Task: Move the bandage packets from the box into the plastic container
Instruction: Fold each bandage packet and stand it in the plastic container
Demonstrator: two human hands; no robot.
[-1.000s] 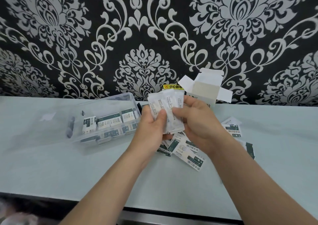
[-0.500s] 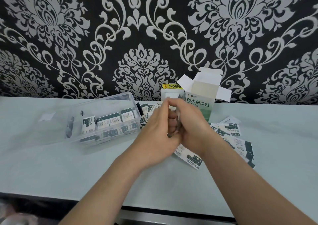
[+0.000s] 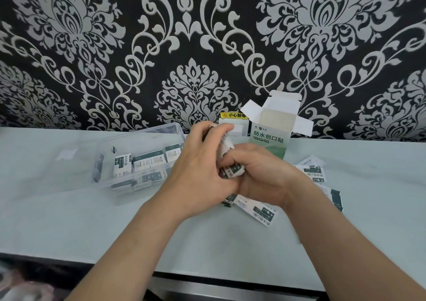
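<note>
Now the left hand (image 3: 200, 169) and right hand (image 3: 260, 176) both curl round a bundle of packets (image 3: 230, 170), squaring it I reckon, and next it wants carrying to the container (image 3: 161, 132) at nine o'clock.

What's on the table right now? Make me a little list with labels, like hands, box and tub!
left hand: grips the bundle of packets
right hand: grips the same bundle from the other side
box: upright, top flaps open, behind the hands
plastic container: left of the hands
stored packets: inside the container
loose packets: lying on the table, under and right of the hands
</note>
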